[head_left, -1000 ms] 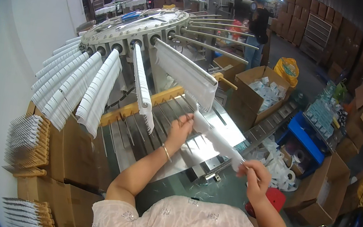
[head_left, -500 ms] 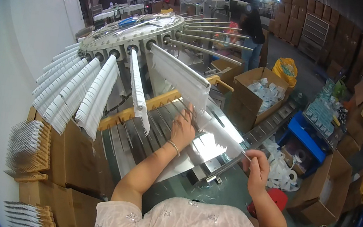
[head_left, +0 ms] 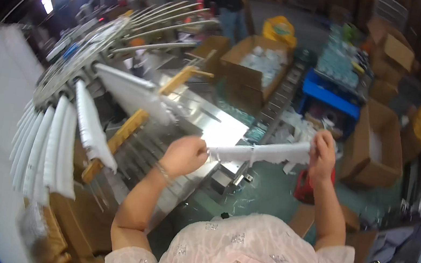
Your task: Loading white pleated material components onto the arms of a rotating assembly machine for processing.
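Note:
A thin rod hung with a strip of white, sheet-like pieces (head_left: 267, 152) stretches nearly level in front of me, off to the right of the metal table. At its left end my left hand (head_left: 185, 156) is closed in a fist. The other end is gripped by my right hand (head_left: 322, 156), fingers wrapped round it. On the left stands a round machine (head_left: 58, 79) with rods fanning out from its rim. Several rods carry similar white hanging bundles (head_left: 42, 147), while those at the far side are bare. A yellow notched bar (head_left: 122, 132) with thin rods lies across the metal table (head_left: 222, 128).
Beyond the table stand a cardboard box (head_left: 240, 79) of white packets and a blue stand (head_left: 331, 95). An open cardboard box (head_left: 375, 156) and a red object (head_left: 307, 185) are at the right. Cardboard boxes (head_left: 80, 221) sit at lower left. A person (head_left: 229, 9) stands at the back.
My view has turned to the right. The white strip has come away from beside the machine and the table. My left hand has gone from open over the table rods to closed at the strip's end.

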{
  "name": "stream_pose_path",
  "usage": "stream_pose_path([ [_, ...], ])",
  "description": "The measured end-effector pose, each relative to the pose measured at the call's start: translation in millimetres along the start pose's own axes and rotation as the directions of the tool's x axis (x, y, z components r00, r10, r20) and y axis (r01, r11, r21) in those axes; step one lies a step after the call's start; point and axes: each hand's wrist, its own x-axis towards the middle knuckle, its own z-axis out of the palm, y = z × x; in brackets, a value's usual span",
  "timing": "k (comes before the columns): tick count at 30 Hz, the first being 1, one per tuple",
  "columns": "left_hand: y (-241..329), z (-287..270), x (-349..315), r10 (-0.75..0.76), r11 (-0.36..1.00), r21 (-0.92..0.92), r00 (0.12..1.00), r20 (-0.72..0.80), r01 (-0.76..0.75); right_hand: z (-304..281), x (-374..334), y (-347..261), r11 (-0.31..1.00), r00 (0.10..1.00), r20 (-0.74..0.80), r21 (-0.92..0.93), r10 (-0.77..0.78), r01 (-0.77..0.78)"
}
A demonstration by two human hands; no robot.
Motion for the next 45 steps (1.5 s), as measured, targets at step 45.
stream_pose_path([
  [45, -0.4, 40.6, 59.3, -0.058, 0.376, -0.877, 0.937, -0.346, -0.300, -19.1, -35.0, -85.0, 0.942, 0.973, 0.229, -0.329, 0.009, 0.069],
])
